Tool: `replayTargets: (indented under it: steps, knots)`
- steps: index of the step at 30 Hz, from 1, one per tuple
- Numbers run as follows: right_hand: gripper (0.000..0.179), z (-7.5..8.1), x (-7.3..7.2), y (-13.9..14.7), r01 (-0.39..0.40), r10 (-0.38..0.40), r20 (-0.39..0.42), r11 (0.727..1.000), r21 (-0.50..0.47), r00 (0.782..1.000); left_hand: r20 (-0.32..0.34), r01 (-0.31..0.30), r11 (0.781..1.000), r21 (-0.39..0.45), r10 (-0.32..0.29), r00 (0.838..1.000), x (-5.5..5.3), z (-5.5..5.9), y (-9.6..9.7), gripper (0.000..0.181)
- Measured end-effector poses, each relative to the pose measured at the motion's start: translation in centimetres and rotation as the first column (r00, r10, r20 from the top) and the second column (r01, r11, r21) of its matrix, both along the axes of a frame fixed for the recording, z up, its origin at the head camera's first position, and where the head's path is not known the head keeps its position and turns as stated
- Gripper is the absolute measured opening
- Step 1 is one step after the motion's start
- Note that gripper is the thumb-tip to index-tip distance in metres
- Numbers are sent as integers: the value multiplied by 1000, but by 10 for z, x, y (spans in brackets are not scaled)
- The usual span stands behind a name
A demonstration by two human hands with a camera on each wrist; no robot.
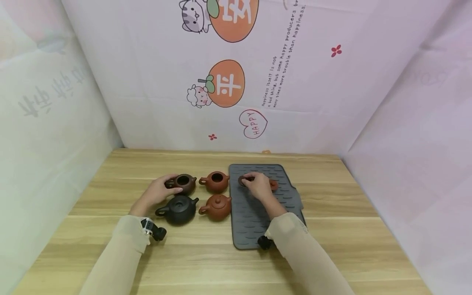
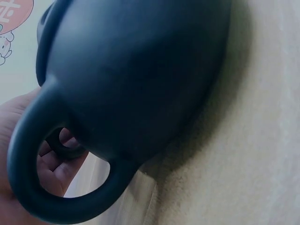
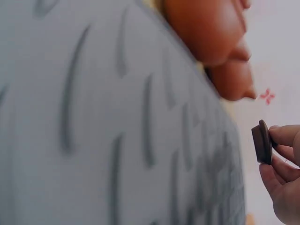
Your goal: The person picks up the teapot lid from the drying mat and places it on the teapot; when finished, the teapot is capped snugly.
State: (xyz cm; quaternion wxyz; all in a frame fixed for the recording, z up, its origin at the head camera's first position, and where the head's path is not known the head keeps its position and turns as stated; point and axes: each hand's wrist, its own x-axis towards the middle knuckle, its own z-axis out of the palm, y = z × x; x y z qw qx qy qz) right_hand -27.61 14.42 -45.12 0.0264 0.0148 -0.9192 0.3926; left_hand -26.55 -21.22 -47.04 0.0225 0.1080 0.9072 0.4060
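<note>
My left hand (image 1: 156, 192) grips a dark brown teapot (image 1: 189, 187) by its handle side; that pot's top is uncovered. In the left wrist view, a black teapot (image 2: 140, 70) partly hides the hand (image 2: 14, 140). Thumb and fingers of my right hand (image 1: 261, 187) pinch a small dark brown teapot lid (image 3: 263, 143) over the grey mat (image 1: 247, 229). A reddish-brown lid (image 1: 273, 185) lies on the mat just right of this hand, partly covered by it.
Between the dark teapots and the mat stand two reddish-brown teapots, an uncovered one (image 1: 216, 185) at the back and a lidded one (image 1: 217, 209) in front. The wooden table (image 1: 191, 262) meets a printed cloth wall (image 1: 162, 102) at the back, with pale walls on both sides.
</note>
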Motion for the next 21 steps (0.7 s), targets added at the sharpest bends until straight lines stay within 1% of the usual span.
replayTargets:
  steps: [4, 11, 16, 19, 21]
  knots:
    - [23, 16, 1, -16, -33, 33, -33, 999, -12, 999, 2, 8, 1000, 22, -8, 1000, -1, 0, 1, 67]
    - [23, 38, 0, -53, -91, 90, -38, 996, -13, 995, -14, 14, 1000, 21, -13, 1000, 0, 1, -1, 66]
    - [22, 46, -1, -80, -124, 124, -46, 992, -8, 991, -40, 28, 1000, -6, -28, 999, 2, 3, -2, 66]
    - [20, 47, -2, -95, -149, 148, -65, 989, -8, 987, -46, 27, 1000, -2, -27, 999, 2, 2, -1, 66]
    - [19, 48, -1, -105, -166, 164, -63, 986, -21, 984, -49, 26, 1000, 6, -26, 998, 1, -1, -1, 67]
